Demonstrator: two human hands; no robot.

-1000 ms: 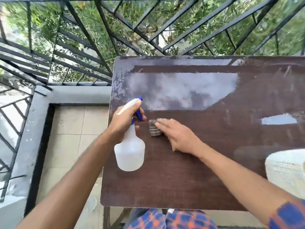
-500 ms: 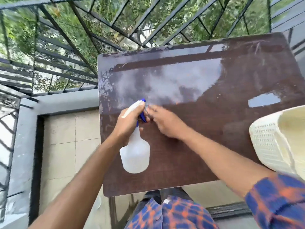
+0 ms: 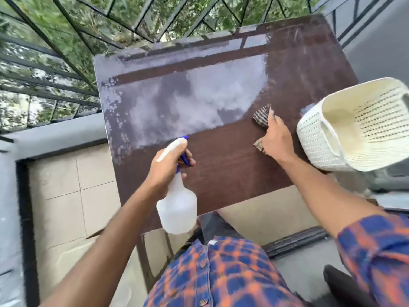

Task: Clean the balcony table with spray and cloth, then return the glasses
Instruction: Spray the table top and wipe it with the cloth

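White perforated basket [image 3: 327, 149] just right of cloth grip, empty. Black railing [image 3: 66, 49] beyond spray grip, greenery [image 3: 33, 18] behind. Beige floor tiles [image 3: 66, 185] below-left.

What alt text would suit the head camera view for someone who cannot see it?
A person's right hand presses a cloth on a wet brown table while the left hand holds a spray bottle. A white basket is at the right.

Daylit balcony with pale beige floor tiles [image 3: 66, 196], bounded by a low grey parapet [image 3: 55, 134] topped by a black metal railing [image 3: 66, 41] of crossed bars, green foliage [image 3: 188, 18] beyond it, and a grey wall [image 3: 380, 47] at right.
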